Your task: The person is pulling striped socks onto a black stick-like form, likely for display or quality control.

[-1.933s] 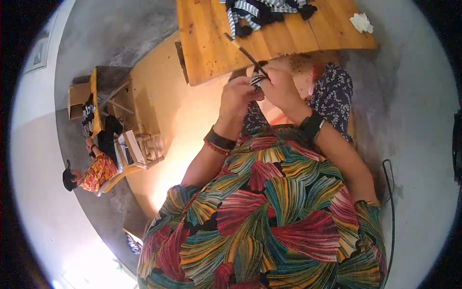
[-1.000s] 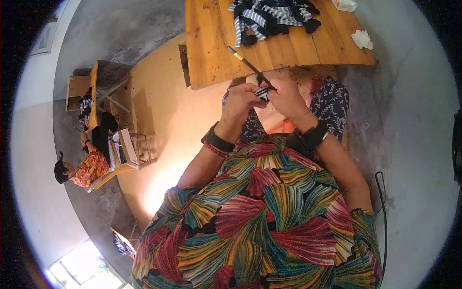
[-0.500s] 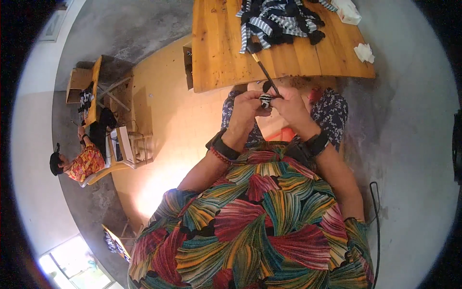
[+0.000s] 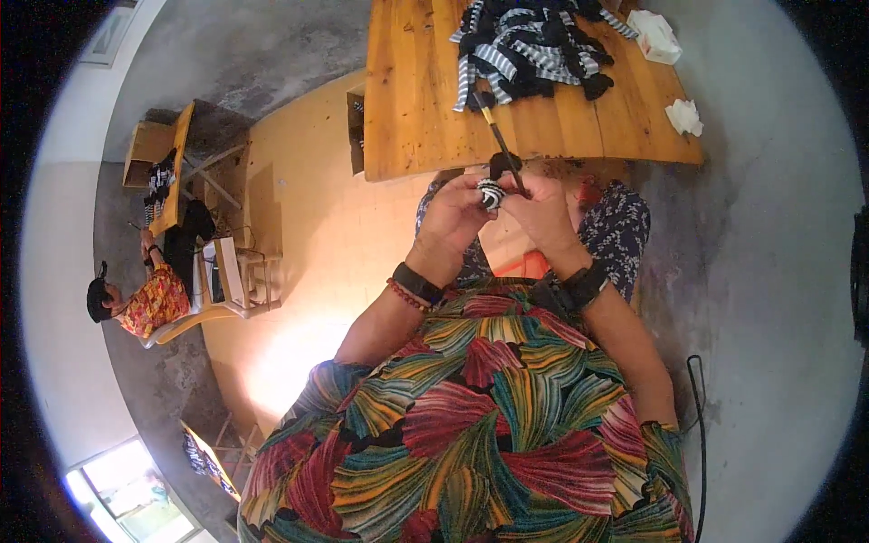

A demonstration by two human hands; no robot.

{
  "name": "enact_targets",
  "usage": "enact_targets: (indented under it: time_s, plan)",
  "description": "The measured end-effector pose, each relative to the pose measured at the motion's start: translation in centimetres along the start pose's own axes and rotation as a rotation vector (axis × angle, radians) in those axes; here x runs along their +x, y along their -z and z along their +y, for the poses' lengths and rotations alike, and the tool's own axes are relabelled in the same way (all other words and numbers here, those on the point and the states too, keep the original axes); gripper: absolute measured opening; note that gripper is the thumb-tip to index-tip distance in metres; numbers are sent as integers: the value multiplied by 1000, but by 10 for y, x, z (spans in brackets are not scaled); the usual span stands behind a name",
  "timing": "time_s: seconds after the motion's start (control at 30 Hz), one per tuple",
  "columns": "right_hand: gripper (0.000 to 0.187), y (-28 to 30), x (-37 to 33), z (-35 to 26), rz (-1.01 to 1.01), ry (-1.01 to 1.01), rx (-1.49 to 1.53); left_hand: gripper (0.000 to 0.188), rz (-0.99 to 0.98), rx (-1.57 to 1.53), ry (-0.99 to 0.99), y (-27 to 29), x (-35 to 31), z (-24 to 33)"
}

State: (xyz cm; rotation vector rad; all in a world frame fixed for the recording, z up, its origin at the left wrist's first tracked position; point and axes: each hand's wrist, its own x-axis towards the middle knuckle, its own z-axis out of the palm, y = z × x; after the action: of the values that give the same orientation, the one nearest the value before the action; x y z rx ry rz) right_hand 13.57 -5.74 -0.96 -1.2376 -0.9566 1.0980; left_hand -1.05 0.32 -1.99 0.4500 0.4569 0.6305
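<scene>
Between my fingers, over my lap and just off the table's near edge, is a small bunched piece of black-and-white striped fabric (image 4: 491,193). My left hand (image 4: 453,217) pinches it from the left. A black part of similar soft material (image 4: 501,165) shows just beyond the fingertips. My right hand (image 4: 541,215) is closed around a slender dark stick (image 4: 503,143) with a yellowish band, which points up and away toward the table. The stick's lower end is hidden by the right fingers, which lie close against the striped piece.
On the wooden table (image 4: 412,118) lies a heap of striped strips with black ends (image 4: 534,54). A white tissue pack (image 4: 654,38) and a crumpled tissue (image 4: 684,118) lie at its right. A brown box (image 4: 356,136) stands beside it. Another person (image 4: 156,299) sits at a table far left.
The striped piece has turned in my fingers and shows a rounder, ringed side. Both hands have shifted slightly left, and the view has tilted a little.
</scene>
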Motion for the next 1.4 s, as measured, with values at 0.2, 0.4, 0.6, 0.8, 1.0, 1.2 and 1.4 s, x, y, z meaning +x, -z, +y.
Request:
enact_targets:
  time_s: [0.2,0.4,0.6,0.8,1.0,1.2,1.4]
  plan:
    - [14,-5,-3,-14,-51,8,4,20,30,-99,-68,-11,-2,-2]
    - [13,3,-7,-13,-4,36,-183,18,-49,19,-83,-27,-6,2]
    - [7,5,-10,-19,-77,8,-98,19,1,279,-73,-27,-18,7]
    - [7,13,-9,-32,-191,-143,-95,20,170,568,-288,-26,-22,-8]
    - [7,11,-8,-48,-161,-310,222,16,114,308,-186,-27,-18,-1]
    - [13,7,-6,-37,-228,-392,479,14,72,1,-116,-20,-17,2]
    - [10,3,-6,-52,-223,-249,249,14,-12,310,-283,-20,-19,9]
